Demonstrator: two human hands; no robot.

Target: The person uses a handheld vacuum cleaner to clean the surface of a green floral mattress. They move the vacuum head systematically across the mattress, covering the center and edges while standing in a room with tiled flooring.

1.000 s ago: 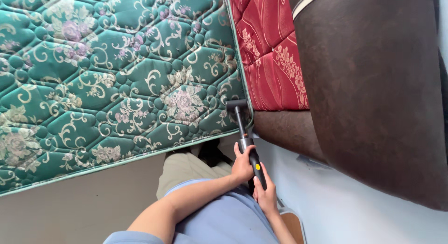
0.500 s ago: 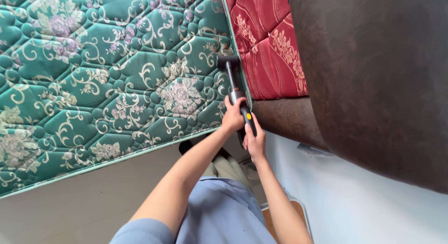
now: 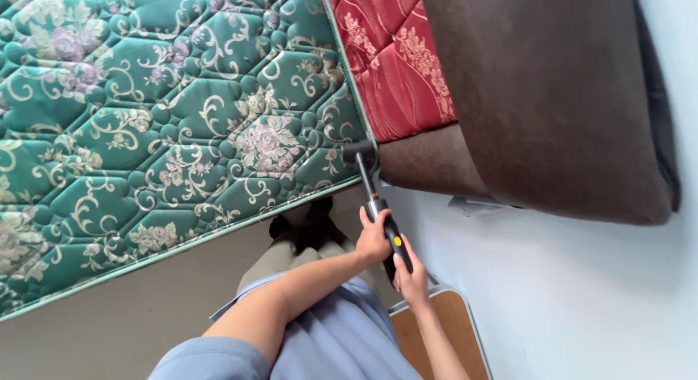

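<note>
The person stands beside a green quilted mattress (image 3: 167, 133) with a floral pattern, set on edge. Both hands grip one hammer (image 3: 378, 205). The left hand (image 3: 373, 238) is wrapped shut around the upper part of the black handle, just below the metal shaft. The right hand (image 3: 411, 275) is closed around the lower end of the handle, fingers curled over it beside a small yellow mark. The two hands sit close together, one above the other on the handle.

The hammer head rests at the lower corner of the green mattress, at the seam where that mattress meets a red patterned mattress (image 3: 396, 57) and a brown padded panel (image 3: 552, 96). Whether the head touches the fabric cannot be told.

The person wears a light blue shirt (image 3: 327, 336) and khaki trousers (image 3: 280, 253). A wooden board with a pale edge (image 3: 443, 329) lies near the right forearm, against the pale wall (image 3: 582, 300).
</note>
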